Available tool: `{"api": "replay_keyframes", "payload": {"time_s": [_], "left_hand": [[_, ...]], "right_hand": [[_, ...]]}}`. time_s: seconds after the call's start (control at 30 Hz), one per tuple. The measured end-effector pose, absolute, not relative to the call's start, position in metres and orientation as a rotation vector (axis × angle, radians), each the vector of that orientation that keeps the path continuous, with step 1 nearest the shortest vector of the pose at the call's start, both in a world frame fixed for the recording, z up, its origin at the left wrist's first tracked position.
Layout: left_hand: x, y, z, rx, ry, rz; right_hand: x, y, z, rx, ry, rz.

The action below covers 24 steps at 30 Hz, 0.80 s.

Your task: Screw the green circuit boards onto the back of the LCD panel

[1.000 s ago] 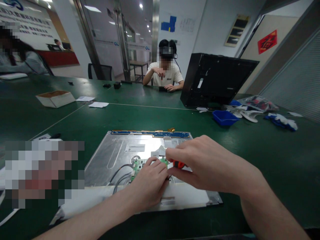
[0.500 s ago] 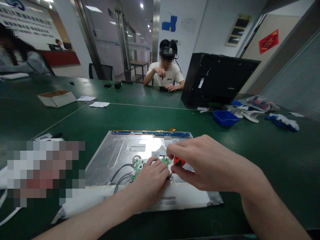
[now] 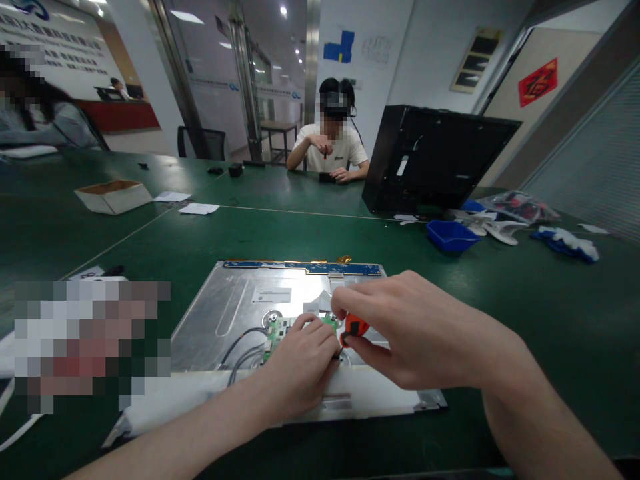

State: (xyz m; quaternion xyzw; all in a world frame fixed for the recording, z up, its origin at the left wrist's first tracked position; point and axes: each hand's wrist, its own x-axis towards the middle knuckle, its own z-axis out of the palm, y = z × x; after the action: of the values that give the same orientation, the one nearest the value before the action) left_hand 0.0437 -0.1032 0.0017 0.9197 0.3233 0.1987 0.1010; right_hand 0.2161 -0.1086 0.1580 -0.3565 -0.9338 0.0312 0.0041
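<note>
A silver display panel (image 3: 197, 343) lies flat on the green table, with a blue circuit strip (image 3: 280, 267) along its far edge. My left hand (image 3: 305, 360) rests over a green circuit board (image 3: 277, 327) at the panel's middle, its fingers curled and pressed together. What they grip, if anything, is hidden. Between thumb and fingers, my right hand (image 3: 415, 327) holds a red-and-black screwdriver (image 3: 356, 325) by the handle. Its thin shaft slants down to the left beside my left fingertips; the tip is hidden. Dark cables (image 3: 240, 350) run from the board toward the near side.
A black monitor housing (image 3: 440, 157) stands at the back right, near a blue tray (image 3: 450, 235) and gloves (image 3: 565, 243). A white box (image 3: 114, 197) sits at the back left. Across the table a person (image 3: 330, 137) works; another (image 3: 45, 110) sits far left.
My right hand has turned slightly, and the screwdriver handle has rotated and shifted a little to the left. My left hand and the panel have kept their places.
</note>
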Motion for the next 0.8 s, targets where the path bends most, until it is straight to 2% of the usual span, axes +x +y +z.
{"api": "replay_keyframes", "payload": {"time_s": [0.8], "left_hand": [[0.0441, -0.1031, -0.0017, 2.735, 0.955, 0.594]], "right_hand": [[0.2179, -0.1077, 0.1578, -1.091, -2.937, 0.135]]}}
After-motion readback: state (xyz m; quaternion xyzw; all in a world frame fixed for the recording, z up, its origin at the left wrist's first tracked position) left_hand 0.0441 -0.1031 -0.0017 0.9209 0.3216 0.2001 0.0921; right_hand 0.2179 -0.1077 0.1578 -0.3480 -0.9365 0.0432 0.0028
